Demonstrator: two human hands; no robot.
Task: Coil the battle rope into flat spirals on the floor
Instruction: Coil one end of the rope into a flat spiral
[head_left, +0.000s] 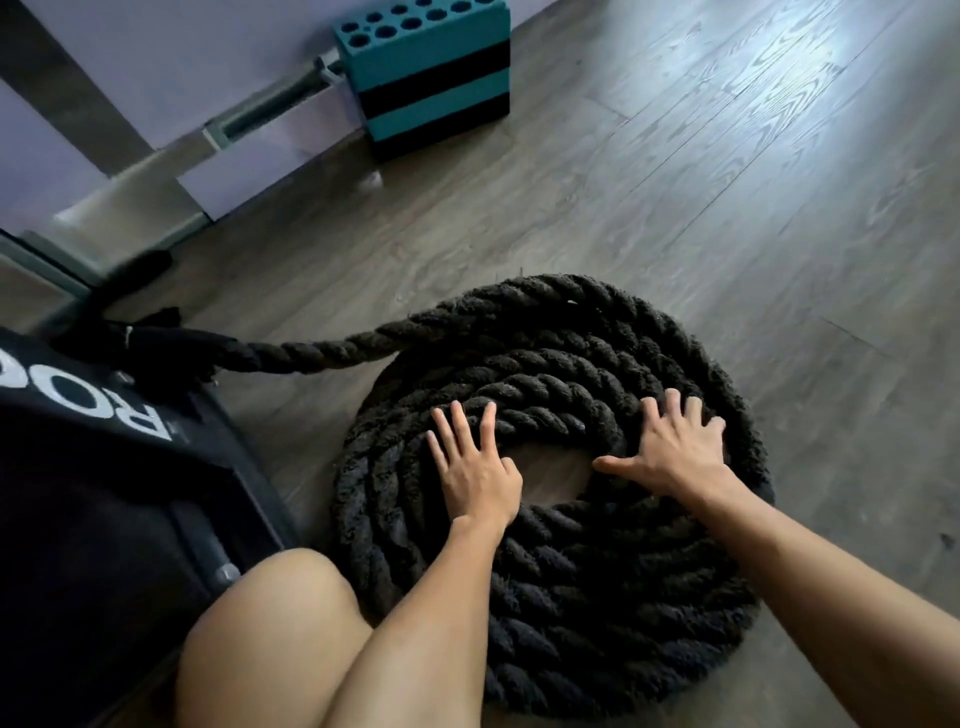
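While left hand (475, 475), right hand (675, 452) press rope (571, 597), white "RO" lettering (148, 415)

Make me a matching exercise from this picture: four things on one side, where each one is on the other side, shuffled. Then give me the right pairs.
Things
1. left hand
2. right hand
3. block
4. rope tail

Places
A. flat on the right side of the coil
B. leads off to the left from the coil's far edge
C. flat on the coil's inner turns, left of the centre gap
D. on the floor by the wall

Pairs: 1-C, 2-A, 3-D, 4-B
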